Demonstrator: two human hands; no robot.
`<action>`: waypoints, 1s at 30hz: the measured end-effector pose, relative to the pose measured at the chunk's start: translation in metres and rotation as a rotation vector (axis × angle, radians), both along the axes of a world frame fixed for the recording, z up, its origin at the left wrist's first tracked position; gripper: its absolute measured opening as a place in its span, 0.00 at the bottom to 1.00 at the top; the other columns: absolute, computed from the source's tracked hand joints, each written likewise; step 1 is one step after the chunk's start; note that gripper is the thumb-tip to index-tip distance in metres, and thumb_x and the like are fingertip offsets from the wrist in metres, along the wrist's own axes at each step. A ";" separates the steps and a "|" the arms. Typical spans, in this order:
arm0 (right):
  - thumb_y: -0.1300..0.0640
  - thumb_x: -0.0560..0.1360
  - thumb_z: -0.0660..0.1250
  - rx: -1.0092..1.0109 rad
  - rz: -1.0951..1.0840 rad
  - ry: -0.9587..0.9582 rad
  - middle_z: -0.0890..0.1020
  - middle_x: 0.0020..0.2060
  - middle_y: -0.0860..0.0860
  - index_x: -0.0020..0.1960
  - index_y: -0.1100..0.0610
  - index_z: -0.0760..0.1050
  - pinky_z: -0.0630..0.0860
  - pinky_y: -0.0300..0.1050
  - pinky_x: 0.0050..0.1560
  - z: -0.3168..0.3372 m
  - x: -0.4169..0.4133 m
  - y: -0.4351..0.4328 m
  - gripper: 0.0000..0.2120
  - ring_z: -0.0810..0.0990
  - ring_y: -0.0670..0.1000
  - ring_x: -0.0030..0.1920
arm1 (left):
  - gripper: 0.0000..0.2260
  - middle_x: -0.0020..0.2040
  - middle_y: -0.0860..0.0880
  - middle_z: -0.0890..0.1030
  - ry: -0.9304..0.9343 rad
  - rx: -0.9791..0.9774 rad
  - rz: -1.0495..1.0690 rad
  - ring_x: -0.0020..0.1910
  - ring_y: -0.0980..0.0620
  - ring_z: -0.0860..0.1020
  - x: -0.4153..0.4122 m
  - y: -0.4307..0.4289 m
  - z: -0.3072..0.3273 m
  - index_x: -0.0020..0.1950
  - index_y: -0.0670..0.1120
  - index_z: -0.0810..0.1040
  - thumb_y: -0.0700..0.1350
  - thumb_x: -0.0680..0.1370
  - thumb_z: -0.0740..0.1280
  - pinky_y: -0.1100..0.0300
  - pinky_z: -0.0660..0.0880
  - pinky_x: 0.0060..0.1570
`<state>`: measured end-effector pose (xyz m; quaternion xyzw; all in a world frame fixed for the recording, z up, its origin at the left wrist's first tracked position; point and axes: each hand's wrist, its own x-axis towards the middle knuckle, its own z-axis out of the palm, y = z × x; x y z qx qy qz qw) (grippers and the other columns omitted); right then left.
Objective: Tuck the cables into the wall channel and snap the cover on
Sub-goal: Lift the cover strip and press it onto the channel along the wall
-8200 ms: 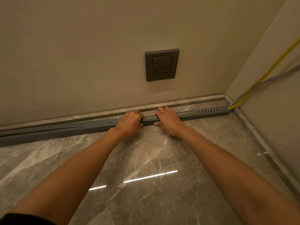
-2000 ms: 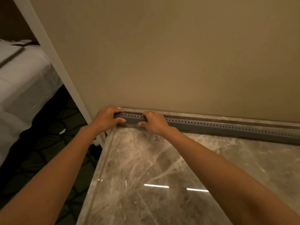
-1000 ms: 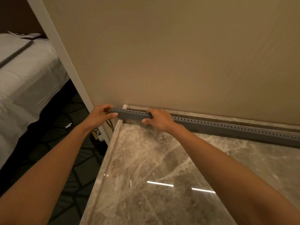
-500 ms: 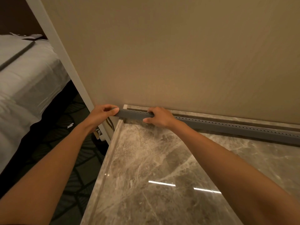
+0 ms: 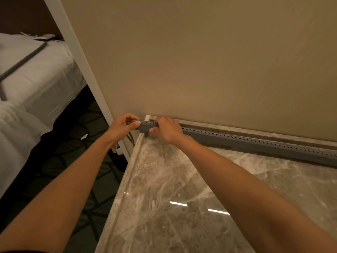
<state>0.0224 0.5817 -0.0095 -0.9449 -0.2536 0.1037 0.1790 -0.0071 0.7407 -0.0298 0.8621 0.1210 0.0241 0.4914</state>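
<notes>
**Both hands on the channel's end**

A grey perforated channel cover point(image 5: 255, 143) runs along the wall base, from centre toward 3 o'clock. The right hand point(image 5: 168, 131) curls over it; the left hand point(image 5: 123, 126) pinches its end tip. Cables point(image 5: 131, 138) droop below.

Two bare forearms run from the near edge toward the far wall. Left hand point(image 5: 122, 126) and right hand point(image 5: 168, 131): no gloves, rings, watch or bands. Wrists uncovered. A sliver of dark sleeve point(image 5: 21, 251) shows at the near left corner, on the left arm. Right arm bare as far as visible.
</notes>
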 end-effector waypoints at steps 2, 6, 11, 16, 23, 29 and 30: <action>0.50 0.79 0.61 0.001 0.013 0.012 0.81 0.56 0.59 0.56 0.61 0.75 0.73 0.51 0.54 0.000 0.002 -0.001 0.16 0.78 0.60 0.57 | 0.09 0.49 0.43 0.76 0.004 0.040 -0.006 0.44 0.51 0.74 0.001 0.000 0.001 0.56 0.34 0.76 0.37 0.78 0.64 0.69 0.69 0.42; 0.51 0.78 0.63 -0.015 0.056 -0.039 0.80 0.57 0.58 0.59 0.61 0.74 0.71 0.50 0.55 -0.003 0.001 -0.010 0.16 0.77 0.60 0.58 | 0.09 0.50 0.44 0.74 -0.015 0.189 0.032 0.51 0.46 0.73 0.000 -0.008 0.000 0.58 0.38 0.75 0.40 0.79 0.63 0.63 0.70 0.45; 0.56 0.75 0.67 0.011 0.079 -0.108 0.76 0.60 0.57 0.61 0.60 0.70 0.68 0.49 0.60 -0.006 -0.002 -0.039 0.17 0.73 0.57 0.61 | 0.19 0.55 0.37 0.77 -0.226 0.753 -0.212 0.54 0.39 0.76 -0.009 -0.019 0.002 0.58 0.37 0.76 0.43 0.71 0.73 0.48 0.73 0.55; 0.53 0.77 0.64 -0.029 0.020 -0.254 0.73 0.60 0.57 0.62 0.61 0.70 0.65 0.47 0.65 -0.016 -0.006 -0.071 0.17 0.70 0.57 0.62 | 0.17 0.46 0.34 0.82 -0.239 0.871 -0.357 0.44 0.35 0.81 -0.002 -0.034 -0.003 0.52 0.33 0.80 0.35 0.65 0.76 0.46 0.77 0.47; 0.55 0.80 0.60 -0.034 -0.004 -0.122 0.74 0.61 0.60 0.64 0.64 0.71 0.69 0.49 0.60 -0.017 0.007 -0.080 0.16 0.70 0.58 0.62 | 0.12 0.60 0.40 0.76 0.014 0.958 -0.442 0.58 0.43 0.72 0.023 -0.040 0.013 0.61 0.40 0.73 0.44 0.80 0.61 0.53 0.68 0.57; 0.61 0.78 0.64 0.025 -0.014 -0.047 0.73 0.63 0.60 0.68 0.63 0.69 0.68 0.49 0.63 -0.013 0.008 -0.090 0.19 0.70 0.59 0.64 | 0.18 0.61 0.41 0.74 -0.023 1.068 -0.418 0.59 0.42 0.73 0.024 -0.072 0.009 0.65 0.40 0.71 0.46 0.78 0.64 0.51 0.69 0.57; 0.61 0.78 0.64 0.013 -0.012 -0.059 0.73 0.64 0.59 0.69 0.63 0.68 0.67 0.49 0.65 -0.014 0.006 -0.096 0.20 0.70 0.59 0.65 | 0.19 0.62 0.40 0.74 -0.052 1.057 -0.432 0.59 0.41 0.73 0.024 -0.081 0.008 0.66 0.40 0.70 0.46 0.78 0.64 0.51 0.69 0.58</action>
